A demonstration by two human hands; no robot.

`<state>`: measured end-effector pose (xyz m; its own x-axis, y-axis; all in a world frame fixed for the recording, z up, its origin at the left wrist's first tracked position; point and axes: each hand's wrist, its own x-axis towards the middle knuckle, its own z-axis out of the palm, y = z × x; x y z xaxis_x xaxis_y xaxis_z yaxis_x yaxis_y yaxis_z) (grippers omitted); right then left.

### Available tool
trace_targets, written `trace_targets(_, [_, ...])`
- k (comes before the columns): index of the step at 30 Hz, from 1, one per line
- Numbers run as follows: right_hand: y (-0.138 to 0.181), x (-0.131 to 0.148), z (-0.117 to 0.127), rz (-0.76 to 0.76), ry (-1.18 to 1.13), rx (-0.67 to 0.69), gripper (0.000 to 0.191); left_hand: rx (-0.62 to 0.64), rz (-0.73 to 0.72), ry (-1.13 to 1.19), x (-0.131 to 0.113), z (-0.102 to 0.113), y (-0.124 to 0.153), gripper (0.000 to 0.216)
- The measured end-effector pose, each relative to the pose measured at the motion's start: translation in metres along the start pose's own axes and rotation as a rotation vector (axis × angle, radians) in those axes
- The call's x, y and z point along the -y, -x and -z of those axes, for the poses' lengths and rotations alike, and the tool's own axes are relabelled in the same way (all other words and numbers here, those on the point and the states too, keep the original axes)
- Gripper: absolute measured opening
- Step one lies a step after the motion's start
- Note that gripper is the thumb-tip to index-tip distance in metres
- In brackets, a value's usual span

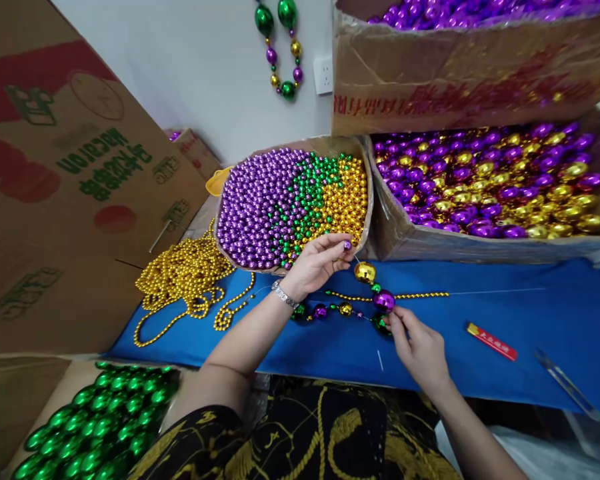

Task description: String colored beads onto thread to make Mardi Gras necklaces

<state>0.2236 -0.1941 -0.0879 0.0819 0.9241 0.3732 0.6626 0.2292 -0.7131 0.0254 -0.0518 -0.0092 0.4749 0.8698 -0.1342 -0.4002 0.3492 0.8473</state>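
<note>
My left hand (pixel 320 261) pinches a small purple bead (pixel 347 245) at the front edge of a box of small purple, green and gold beads (pixel 260 193). A thin line runs from that bead to a large gold bead (pixel 365 272), a small green bead (pixel 376 288) and a large purple bead (pixel 384 301). My right hand (pixel 419 347) has its thumb and fingers closed on the beaded strand, between the large purple bead and a dark green bead (pixel 381 325). More of the strand (pixel 345 309) lies on the blue cloth, partly behind my left wrist.
Gold bead chains (pixel 185 273) are heaped at the left. On the cloth (pixel 460 380) lie a red-and-yellow cutter-like object (pixel 492 341) and metal snips (pixel 569 385). A box of large purple and gold beads (pixel 480 243) stands back right; green beads (pixel 100 420) fill a lower-left box. A bead necklace (pixel 289 90) hangs on the wall.
</note>
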Motion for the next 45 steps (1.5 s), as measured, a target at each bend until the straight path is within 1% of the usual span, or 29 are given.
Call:
trace_targets(4, [0.001,0.001,0.001,-0.022,0.007,0.009,0.024,-0.021,0.011,0.007,0.003,0.0,0.0,0.025])
trace_targets(8, [0.0,0.001,0.002,-0.043,0.018,0.025,0.026,-0.003,-0.012,-0.024,0.005,-0.002,0.002,0.025])
trace_targets(17, [0.004,-0.002,0.004,0.009,0.021,-0.002,0.021,0.001,-0.037,-0.139,0.008,-0.006,0.003,0.026])
trace_targets(19, [0.005,-0.004,0.004,0.02,0.039,-0.012,0.02,0.01,-0.071,-0.201,0.008,-0.008,0.003,0.027])
trace_targets(22, [0.007,-0.011,0.008,-0.011,0.088,-0.03,0.023,0.051,-0.153,-0.375,0.01,-0.016,0.005,0.027])
trace_targets(25, [0.016,-0.029,0.015,-0.137,0.114,-0.02,0.028,0.104,-0.186,-0.543,0.023,-0.028,0.005,0.023])
trace_targets(28, [0.032,-0.053,0.02,-0.309,0.028,0.018,0.034,0.176,-0.263,-0.66,0.049,-0.043,0.003,0.02])
trace_targets(31, [0.048,-0.074,0.018,-0.416,-0.041,0.071,0.036,0.259,-0.426,-0.777,0.077,-0.056,0.0,0.017])
trace_targets(32, [0.052,-0.079,0.018,-0.426,-0.04,0.098,0.036,0.286,-0.489,-0.834,0.083,-0.059,-0.001,0.017])
trace_targets(34, [0.055,-0.083,0.02,-0.397,-0.004,0.133,0.035,0.339,-0.608,-0.954,0.089,-0.066,-0.002,0.019])
trace_targets(35, [0.055,-0.083,0.024,-0.365,0.03,0.132,0.036,0.361,-0.66,-1.005,0.088,-0.069,-0.003,0.019])
trace_targets(37, [0.05,-0.075,0.035,-0.302,0.109,0.078,0.036,0.389,-0.739,-1.07,0.08,-0.077,-0.005,0.02])
trace_targets(39, [0.041,-0.06,0.049,-0.261,0.143,-0.008,0.035,0.409,-0.798,-1.094,0.069,-0.087,-0.006,0.019])
trace_targets(42, [0.022,-0.033,0.065,-0.201,0.095,-0.108,0.034,0.467,-0.836,-1.095,0.053,-0.106,-0.009,0.018])
trace_targets(45, [0.007,-0.016,0.064,-0.14,0.059,-0.078,0.031,0.47,-0.834,-1.078,0.039,-0.121,-0.01,0.02])
